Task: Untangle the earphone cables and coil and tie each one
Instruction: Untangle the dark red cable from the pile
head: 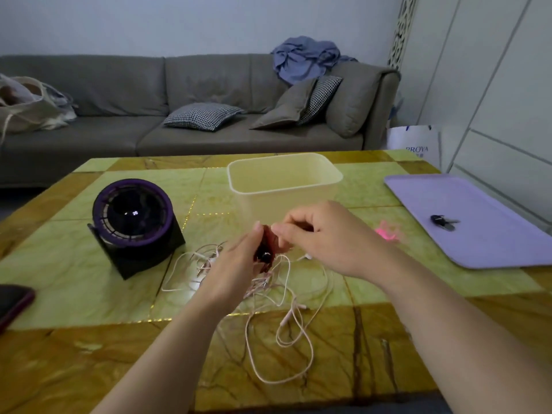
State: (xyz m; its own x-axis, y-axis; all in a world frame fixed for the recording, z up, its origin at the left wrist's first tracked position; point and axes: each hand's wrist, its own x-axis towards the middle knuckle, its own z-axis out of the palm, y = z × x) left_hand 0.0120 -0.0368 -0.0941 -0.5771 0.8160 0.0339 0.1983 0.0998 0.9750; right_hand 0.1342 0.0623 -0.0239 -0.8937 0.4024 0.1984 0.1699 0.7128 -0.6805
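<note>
phone (12, 303) cut off left, red item (266, 250) blurred

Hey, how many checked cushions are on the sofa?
2: one checked cushion lies flat on the sofa seat; the other leans behind a grey cushion further right. No others show.

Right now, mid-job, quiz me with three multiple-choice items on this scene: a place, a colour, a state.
1. Where do the keys lie? A in the plastic bin; B on the lavender tray; C on the sofa.
2. The fan's ring is: A purple; B green; C white.
3. The pale cables are: A coiled and tied; B loose and tangled; C packed away.
1 B: keys rest on the tray. 2 A: its rim is purple. 3 B: open loops sprawl below the left hand and right hand, which hold a dark red bundle.
</note>
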